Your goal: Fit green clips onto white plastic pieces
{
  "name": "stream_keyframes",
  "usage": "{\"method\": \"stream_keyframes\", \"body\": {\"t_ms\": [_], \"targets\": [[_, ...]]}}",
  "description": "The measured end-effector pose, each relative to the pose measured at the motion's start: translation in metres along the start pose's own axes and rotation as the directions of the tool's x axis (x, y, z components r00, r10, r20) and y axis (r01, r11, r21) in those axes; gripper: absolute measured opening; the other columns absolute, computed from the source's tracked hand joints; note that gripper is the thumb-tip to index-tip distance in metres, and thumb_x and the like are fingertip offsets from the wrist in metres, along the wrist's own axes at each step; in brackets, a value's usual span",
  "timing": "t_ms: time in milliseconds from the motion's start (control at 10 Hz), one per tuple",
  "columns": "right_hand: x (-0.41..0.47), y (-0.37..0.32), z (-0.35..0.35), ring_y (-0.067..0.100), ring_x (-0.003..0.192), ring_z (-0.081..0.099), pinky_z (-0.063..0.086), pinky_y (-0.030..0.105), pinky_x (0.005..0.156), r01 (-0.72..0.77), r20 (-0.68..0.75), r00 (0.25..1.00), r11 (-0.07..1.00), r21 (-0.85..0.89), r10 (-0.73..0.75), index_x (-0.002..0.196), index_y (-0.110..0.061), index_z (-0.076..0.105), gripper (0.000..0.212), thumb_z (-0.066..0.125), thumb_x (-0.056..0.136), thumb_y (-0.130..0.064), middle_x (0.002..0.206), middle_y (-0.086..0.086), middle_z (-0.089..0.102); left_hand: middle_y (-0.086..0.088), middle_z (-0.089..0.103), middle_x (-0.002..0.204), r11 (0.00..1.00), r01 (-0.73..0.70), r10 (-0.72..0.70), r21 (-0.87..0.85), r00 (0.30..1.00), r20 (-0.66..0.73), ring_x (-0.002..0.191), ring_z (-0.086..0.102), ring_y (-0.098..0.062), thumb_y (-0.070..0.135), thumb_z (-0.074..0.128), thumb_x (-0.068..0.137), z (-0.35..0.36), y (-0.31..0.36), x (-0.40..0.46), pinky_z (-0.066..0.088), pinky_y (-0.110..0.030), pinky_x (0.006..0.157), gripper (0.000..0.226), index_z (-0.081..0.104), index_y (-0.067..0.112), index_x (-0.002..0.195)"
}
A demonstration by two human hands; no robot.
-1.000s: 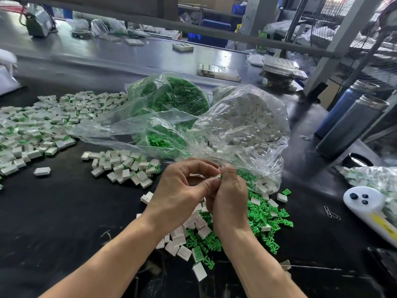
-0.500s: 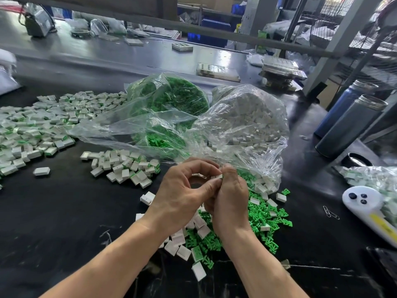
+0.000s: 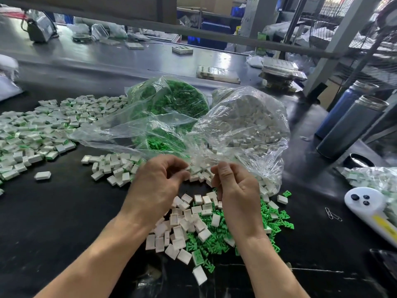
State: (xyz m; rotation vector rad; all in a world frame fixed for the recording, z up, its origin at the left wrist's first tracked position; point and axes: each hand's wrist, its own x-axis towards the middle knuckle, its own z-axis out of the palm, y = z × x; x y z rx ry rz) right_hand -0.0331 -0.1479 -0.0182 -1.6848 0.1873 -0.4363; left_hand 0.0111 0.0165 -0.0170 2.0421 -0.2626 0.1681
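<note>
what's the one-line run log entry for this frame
left hand: fingers curled, contents unclear | right hand: fingers curled, contents unclear | hands apart above loose pile | bags behind

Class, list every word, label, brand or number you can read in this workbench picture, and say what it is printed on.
No text can be read anywhere in this view.
White device at the right: a yellow label with dark marks, too blurred to read.
Green card near the far post: print too small to read.
Flat packs on the far table: rows of marks, too small to read.
Bags, white plastic pieces and green clips: no print visible.
</note>
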Motion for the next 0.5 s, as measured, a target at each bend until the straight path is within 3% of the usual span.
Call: {"method": "stream_keyframes", "body": {"t_ms": [100,200,400,500], "targets": [[0.0,0.003,-0.002,0.0,0.055,0.05,0.039,0.018,0.053,0.012,0.052,0.999,0.992,-0.122,-0.006,0.085,-0.021,0.071,0.03,0.057,0.106,-0.035,0.068,-0.003,0.065,0.024,0.064,0.08,0.939,0.036,-0.011,0.341,0.997,-0.075,0.075,0.062,0.005,0.035,0.079,0.089,-0.022,-0.008,0.009,0.054,-0.021,0.074,0.012,0.069,0.036,0.094],[-0.001,0.004,-0.002,0.0,0.05,0.046,0.038,0.016,0.047,0.041,0.075,0.997,0.984,-0.173,-0.028,0.081,-0.022,0.071,0.03,0.059,0.105,-0.035,0.067,0.0,0.065,0.015,0.069,0.084,0.863,0.157,-0.061,0.481,0.976,-0.209,0.079,0.064,-0.012,0.037,0.078,0.09,-0.041,-0.017,0.02,0.049,-0.031,0.073,0.01,0.071,0.031,0.093],[-0.003,0.0,-0.007,0.002,0.051,0.042,0.036,0.022,0.048,0.08,0.155,0.987,0.962,-0.26,-0.04,0.08,-0.017,0.07,0.032,0.059,0.104,-0.037,0.073,0.008,0.063,-0.006,0.07,0.109,0.806,0.264,-0.103,0.53,0.944,-0.314,0.091,0.067,-0.028,0.037,0.078,0.091,-0.063,-0.034,0.028,0.057,-0.042,0.078,0.025,0.072,0.025,0.112],[-0.005,-0.002,-0.008,0.006,0.056,0.045,0.04,0.031,0.053,0.085,0.16,0.986,0.953,-0.289,-0.039,0.082,-0.016,0.069,0.034,0.058,0.104,-0.039,0.075,0.009,0.064,-0.009,0.066,0.112,0.809,0.235,-0.065,0.539,0.947,-0.314,0.093,0.064,-0.028,0.041,0.075,0.092,-0.058,-0.035,0.029,0.055,-0.041,0.077,0.026,0.071,0.021,0.108]]}}
